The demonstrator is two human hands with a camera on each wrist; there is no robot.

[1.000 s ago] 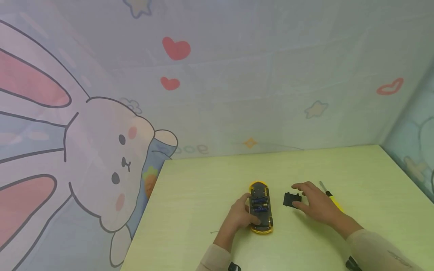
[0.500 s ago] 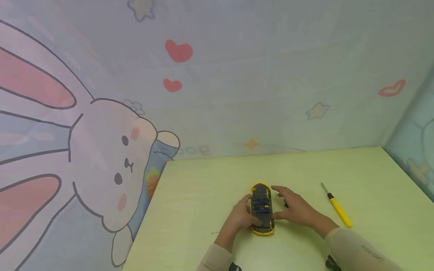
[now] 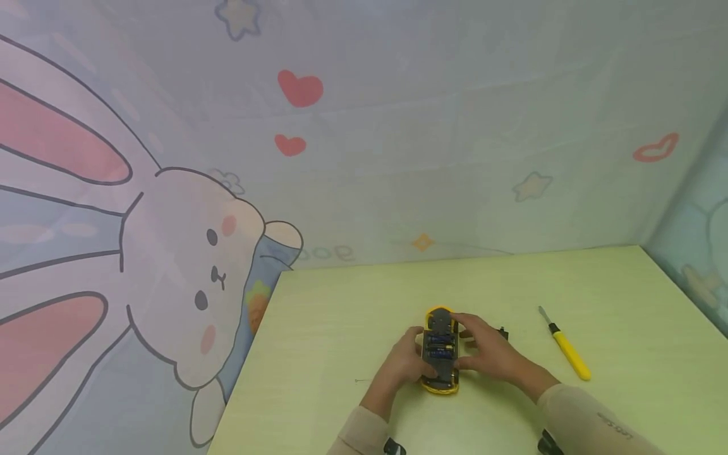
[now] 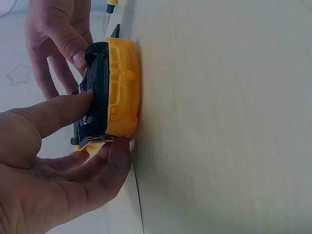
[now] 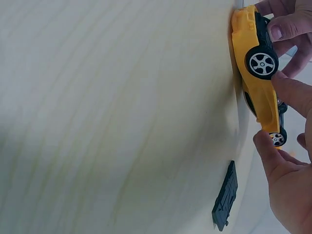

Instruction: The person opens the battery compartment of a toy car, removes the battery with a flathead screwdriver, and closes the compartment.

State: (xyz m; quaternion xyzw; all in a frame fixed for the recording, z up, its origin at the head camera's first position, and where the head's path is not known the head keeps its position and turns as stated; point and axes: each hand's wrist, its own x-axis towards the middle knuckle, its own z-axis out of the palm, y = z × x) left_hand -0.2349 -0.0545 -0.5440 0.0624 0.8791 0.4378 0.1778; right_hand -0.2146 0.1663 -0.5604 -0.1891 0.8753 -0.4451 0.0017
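Note:
A yellow toy car lies upside down, its black underside up and an uncovered compartment holding blue batteries. My left hand grips the car from the left, thumb pressed on the underside and fingers along the side, as the left wrist view shows. On the other side, my right hand holds the car with its thumb by one wheel and a fingertip near the other wheel. A flat black battery cover lies on the table beside the right hand, partly hidden behind it in the head view.
A screwdriver with a yellow handle lies right of the right hand on the pale table. A small thin metal piece is left of the left wrist. A printed cloth backdrop stands behind the table.
My right hand has moved left from the battery cover and screwdriver to the toy car's right side. The cover stays on the table. My left hand keeps its hold on the car.

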